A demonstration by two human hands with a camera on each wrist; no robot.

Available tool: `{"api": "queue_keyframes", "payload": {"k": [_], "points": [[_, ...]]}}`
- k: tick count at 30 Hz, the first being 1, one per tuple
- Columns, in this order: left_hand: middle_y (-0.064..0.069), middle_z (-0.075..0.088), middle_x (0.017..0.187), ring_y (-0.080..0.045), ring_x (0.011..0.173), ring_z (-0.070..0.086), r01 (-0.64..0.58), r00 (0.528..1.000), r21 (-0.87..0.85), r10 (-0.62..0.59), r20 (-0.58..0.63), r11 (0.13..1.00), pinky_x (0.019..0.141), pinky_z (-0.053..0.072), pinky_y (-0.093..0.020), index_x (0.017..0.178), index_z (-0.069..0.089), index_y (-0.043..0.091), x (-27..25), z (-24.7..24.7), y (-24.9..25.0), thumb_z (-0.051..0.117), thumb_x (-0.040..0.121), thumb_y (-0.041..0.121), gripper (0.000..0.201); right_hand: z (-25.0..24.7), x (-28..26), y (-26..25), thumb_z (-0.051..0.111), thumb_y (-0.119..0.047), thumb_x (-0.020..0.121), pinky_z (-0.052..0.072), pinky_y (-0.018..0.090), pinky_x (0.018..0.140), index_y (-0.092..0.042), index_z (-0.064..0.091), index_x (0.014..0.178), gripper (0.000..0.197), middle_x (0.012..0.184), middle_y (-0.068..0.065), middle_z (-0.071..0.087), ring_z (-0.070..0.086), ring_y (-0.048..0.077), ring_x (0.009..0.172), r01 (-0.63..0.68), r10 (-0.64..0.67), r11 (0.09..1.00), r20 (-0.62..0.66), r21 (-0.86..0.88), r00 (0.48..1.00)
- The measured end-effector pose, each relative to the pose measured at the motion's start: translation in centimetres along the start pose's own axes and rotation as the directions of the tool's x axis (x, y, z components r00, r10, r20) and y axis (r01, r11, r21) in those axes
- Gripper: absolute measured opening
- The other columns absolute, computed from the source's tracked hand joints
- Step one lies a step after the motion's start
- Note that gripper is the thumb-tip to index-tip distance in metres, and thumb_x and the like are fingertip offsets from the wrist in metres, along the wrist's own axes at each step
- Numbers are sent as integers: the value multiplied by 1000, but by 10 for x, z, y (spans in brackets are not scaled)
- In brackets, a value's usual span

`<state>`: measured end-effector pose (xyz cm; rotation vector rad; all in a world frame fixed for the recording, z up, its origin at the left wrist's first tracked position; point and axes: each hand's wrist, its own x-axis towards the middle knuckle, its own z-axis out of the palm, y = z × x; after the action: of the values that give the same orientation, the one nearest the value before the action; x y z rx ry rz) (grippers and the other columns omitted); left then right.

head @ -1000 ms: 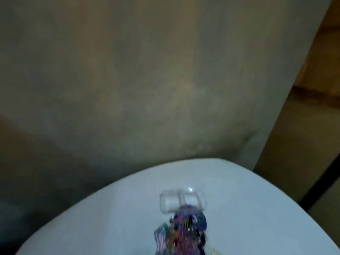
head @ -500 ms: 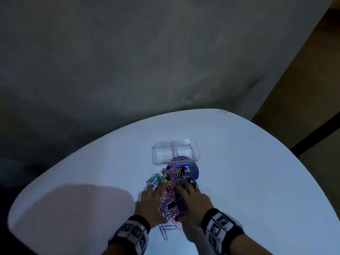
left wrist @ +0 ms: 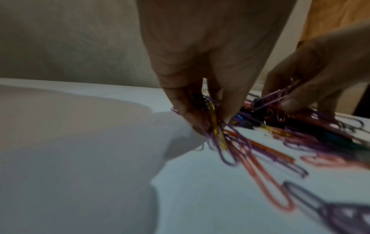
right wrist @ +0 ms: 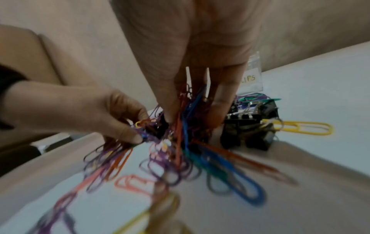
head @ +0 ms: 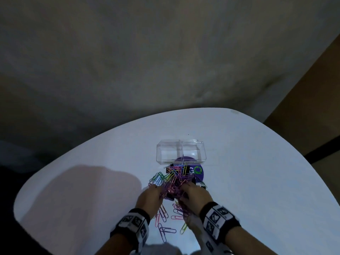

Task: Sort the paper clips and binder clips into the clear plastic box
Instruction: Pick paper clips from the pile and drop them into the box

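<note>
A tangled pile of coloured paper clips (head: 173, 181) mixed with black binder clips (right wrist: 248, 131) lies on the white table (head: 257, 181). Just beyond it stands the clear plastic box (head: 181, 151), with two compartments and nothing visible inside. My left hand (head: 156, 192) digs into the pile's left side and pinches a bunch of purple and yellow clips (left wrist: 214, 126). My right hand (head: 185, 190) grips a clump of clips (right wrist: 186, 114) on the right side. Both sets of fingertips are buried in the tangle.
A round purple sticker (head: 196, 171) lies under the box and pile. Loose paper clips (head: 165, 229) are scattered between my wrists. A yellow clip (right wrist: 304, 127) lies beside the binder clips. The table's curved edge (head: 110, 129) runs behind, with a wall beyond.
The head view has tilted down, bringing my hands and the whole pile into sight. Since half a second ago more loose clips lie spread toward me between my wrists.
</note>
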<state>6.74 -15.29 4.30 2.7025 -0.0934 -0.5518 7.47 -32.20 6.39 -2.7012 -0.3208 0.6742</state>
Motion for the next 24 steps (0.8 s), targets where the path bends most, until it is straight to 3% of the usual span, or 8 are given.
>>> {"api": "queue_keyframes", "payload": {"k": [4, 7, 9, 12, 15, 18, 22, 24], "points": [[-2, 59, 82, -18, 78, 58, 17, 999, -176, -8, 53, 984, 65, 37, -20, 90, 67, 12, 3, -11, -5, 53, 87, 10, 15, -17, 8, 10, 61, -23, 86, 45, 28, 87, -10, 64, 108, 26, 116, 10, 65, 60, 23, 103, -70, 52, 971, 84, 227, 995], [10, 51, 64, 0, 56, 45, 4, 996, -305, 22, 83, 952, 48, 33, -5, 71, 58, 26, 4, -23, -8, 59, 84, 5, 25, -32, 8, 16, 63, -16, 86, 46, 21, 73, -7, 66, 109, 25, 98, 9, 68, 59, 12, 77, -106, 68, 928, 117, 358, 991], [15, 48, 65, 3, 56, 43, 7, 996, -331, 24, 90, 943, 46, 35, -3, 75, 61, 22, 6, -32, -6, 60, 83, 1, 22, -40, 8, 21, 63, -11, 86, 49, 15, 60, -4, 66, 106, 22, 71, -2, 65, 58, 1, 54, -128, 79, 887, 128, 443, 989], [2, 57, 76, -13, 72, 56, -9, 997, -335, 34, 70, 942, 59, 40, -8, 93, 71, 6, 7, -46, -3, 59, 82, -3, 18, -53, 6, 25, 63, -7, 85, 45, 10, 47, -3, 70, 96, 14, 44, -12, 59, 53, -6, 36, -132, 79, 854, 125, 504, 989], [-4, 59, 87, -25, 89, 61, -57, 996, -370, 76, 38, 927, 80, 51, -29, 93, 70, 2, 5, -63, 4, 59, 82, -3, 15, -68, 2, 21, 62, -6, 85, 47, 16, 53, -19, 66, 69, 22, 53, -7, 60, 54, -3, 40, -87, 38, 827, 99, 556, 994], [-2, 57, 79, -19, 75, 55, -66, 998, -428, 63, -21, 901, 67, 48, -25, 82, 67, 9, 7, -86, 15, 57, 85, -1, 14, -93, 2, 10, 62, -5, 85, 50, 19, 54, -20, 64, 64, 26, 49, -9, 62, 58, 2, 43, -36, -16, 805, 82, 592, 997], [-6, 57, 82, -18, 71, 52, -93, 986, -505, 8, -167, 858, 70, 43, -25, 87, 68, 3, 22, -118, 26, 61, 85, 0, 8, -133, 15, -9, 57, 0, 88, 51, 18, 48, -4, 66, 83, 11, 57, 5, 61, 58, 8, 42, 30, -46, 729, 6, 684, 999], [-9, 58, 81, -14, 60, 52, -97, 976, -529, -23, -216, 843, 60, 44, -21, 91, 69, -2, 33, -128, 27, 61, 83, -2, 11, -148, 29, -16, 55, 4, 88, 54, 15, 48, 5, 64, 94, 11, 58, 7, 60, 58, 4, 39, 33, -29, 666, -18, 746, 999]]}}
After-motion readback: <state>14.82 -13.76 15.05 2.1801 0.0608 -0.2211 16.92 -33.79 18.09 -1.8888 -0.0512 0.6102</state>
